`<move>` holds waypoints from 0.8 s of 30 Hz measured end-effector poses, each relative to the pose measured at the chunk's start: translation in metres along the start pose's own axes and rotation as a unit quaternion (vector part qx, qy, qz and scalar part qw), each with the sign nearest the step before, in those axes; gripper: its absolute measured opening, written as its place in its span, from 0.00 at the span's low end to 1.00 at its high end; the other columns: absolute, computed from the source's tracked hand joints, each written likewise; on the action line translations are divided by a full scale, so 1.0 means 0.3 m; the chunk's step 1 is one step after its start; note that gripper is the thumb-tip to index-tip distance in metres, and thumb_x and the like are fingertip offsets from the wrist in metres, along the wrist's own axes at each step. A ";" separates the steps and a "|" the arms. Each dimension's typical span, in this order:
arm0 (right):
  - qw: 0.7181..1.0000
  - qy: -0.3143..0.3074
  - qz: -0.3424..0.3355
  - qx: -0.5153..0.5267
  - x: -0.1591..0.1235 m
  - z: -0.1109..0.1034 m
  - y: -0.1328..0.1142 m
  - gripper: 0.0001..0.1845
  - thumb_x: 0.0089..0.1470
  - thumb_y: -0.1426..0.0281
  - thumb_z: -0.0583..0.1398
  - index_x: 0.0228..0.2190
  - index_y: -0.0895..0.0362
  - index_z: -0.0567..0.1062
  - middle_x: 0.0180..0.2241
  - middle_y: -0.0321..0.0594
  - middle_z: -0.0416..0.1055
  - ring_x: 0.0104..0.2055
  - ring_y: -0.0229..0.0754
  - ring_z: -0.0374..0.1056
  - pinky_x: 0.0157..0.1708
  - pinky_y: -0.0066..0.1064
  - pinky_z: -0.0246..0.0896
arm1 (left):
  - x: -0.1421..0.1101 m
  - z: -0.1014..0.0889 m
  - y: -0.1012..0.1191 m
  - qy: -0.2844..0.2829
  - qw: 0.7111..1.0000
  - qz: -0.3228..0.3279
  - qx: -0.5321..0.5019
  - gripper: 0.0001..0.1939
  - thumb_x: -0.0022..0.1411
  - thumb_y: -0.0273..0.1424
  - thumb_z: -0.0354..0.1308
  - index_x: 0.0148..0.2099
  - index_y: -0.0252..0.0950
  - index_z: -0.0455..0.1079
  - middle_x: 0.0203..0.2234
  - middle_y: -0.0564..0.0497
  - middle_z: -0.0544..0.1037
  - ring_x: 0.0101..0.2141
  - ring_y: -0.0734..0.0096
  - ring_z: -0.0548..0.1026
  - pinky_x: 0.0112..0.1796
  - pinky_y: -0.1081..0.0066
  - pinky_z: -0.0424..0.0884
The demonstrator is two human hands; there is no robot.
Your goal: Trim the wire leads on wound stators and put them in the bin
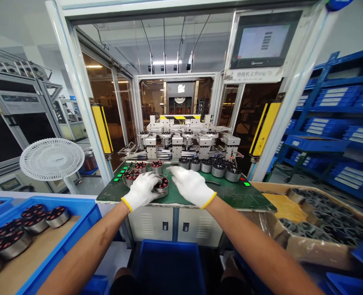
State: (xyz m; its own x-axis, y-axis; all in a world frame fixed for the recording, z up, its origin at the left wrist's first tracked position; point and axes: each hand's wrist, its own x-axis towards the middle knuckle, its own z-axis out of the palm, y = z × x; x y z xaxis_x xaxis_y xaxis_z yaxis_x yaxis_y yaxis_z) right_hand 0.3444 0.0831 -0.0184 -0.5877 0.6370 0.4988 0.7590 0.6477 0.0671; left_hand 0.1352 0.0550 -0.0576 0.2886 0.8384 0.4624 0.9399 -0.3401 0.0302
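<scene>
My left hand (142,190), in a white glove with a yellow cuff, is closed around a wound motor stator (162,189) at the front edge of the green worktop (181,198). That stator has a silver ring, black insulation and copper coils. My right hand (190,184), gloved alike, hovers just right of it with fingers drawn together and pointing up-left. A thin dark line shows by its fingertips; what they hold I cannot make out. Behind my left hand stand more copper-wound stators (156,166). Beyond my right hand, a row of stators without visible copper (218,169) lines the worktop.
A winding machine (176,141) stands behind the worktop, with yellow guards (265,129) at both sides. A dark curved object (212,183) lies to the right. Left are a fan (52,159) and a blue tray (87,219) of wound stators; right, a carton (318,250) of grey cores.
</scene>
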 end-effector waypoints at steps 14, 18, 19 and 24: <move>0.985 -0.081 0.070 -0.134 0.074 0.080 0.194 0.19 0.59 0.70 0.51 0.50 0.59 0.69 0.46 0.52 0.71 0.40 0.48 0.71 0.37 0.36 0.63 | 0.028 0.047 0.123 -0.011 0.979 -0.193 0.064 0.23 0.49 0.49 0.61 0.41 0.38 0.70 0.38 0.45 0.69 0.38 0.57 0.71 0.38 0.63 0.66; 0.970 0.062 0.179 0.150 0.057 0.106 0.136 0.22 0.58 0.62 0.54 0.53 0.54 0.66 0.49 0.44 0.69 0.45 0.44 0.68 0.41 0.32 0.62 | 0.044 -0.039 0.137 0.048 0.978 -0.192 0.071 0.29 0.53 0.51 0.56 0.50 0.37 0.66 0.41 0.41 0.70 0.42 0.51 0.69 0.44 0.56 0.64; 0.941 0.035 0.199 0.270 0.059 0.123 0.119 0.21 0.55 0.62 0.57 0.51 0.53 0.67 0.45 0.42 0.72 0.42 0.42 0.69 0.38 0.30 0.62 | 0.057 -0.067 0.123 0.064 0.982 -0.166 0.064 0.26 0.57 0.49 0.53 0.51 0.38 0.67 0.42 0.40 0.70 0.45 0.49 0.68 0.46 0.55 0.62; 0.777 -0.173 0.242 0.555 0.094 0.226 0.049 0.24 0.47 0.69 0.59 0.47 0.63 0.69 0.20 0.34 0.68 0.18 0.33 0.60 0.16 0.23 0.52 | 0.171 -0.119 0.018 -0.124 0.992 -0.018 0.001 0.15 0.54 0.31 0.56 0.44 0.45 0.74 0.44 0.48 0.76 0.47 0.55 0.70 0.46 0.62 0.64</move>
State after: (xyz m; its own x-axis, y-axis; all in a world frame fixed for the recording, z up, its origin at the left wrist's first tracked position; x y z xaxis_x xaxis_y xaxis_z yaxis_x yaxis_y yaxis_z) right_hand 0.3198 0.1389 -0.0620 -0.4949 0.8679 -0.0417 0.3190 0.1369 -0.9378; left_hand 0.1487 0.0811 -0.0021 0.2900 0.9295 0.2278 0.9509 -0.3067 0.0411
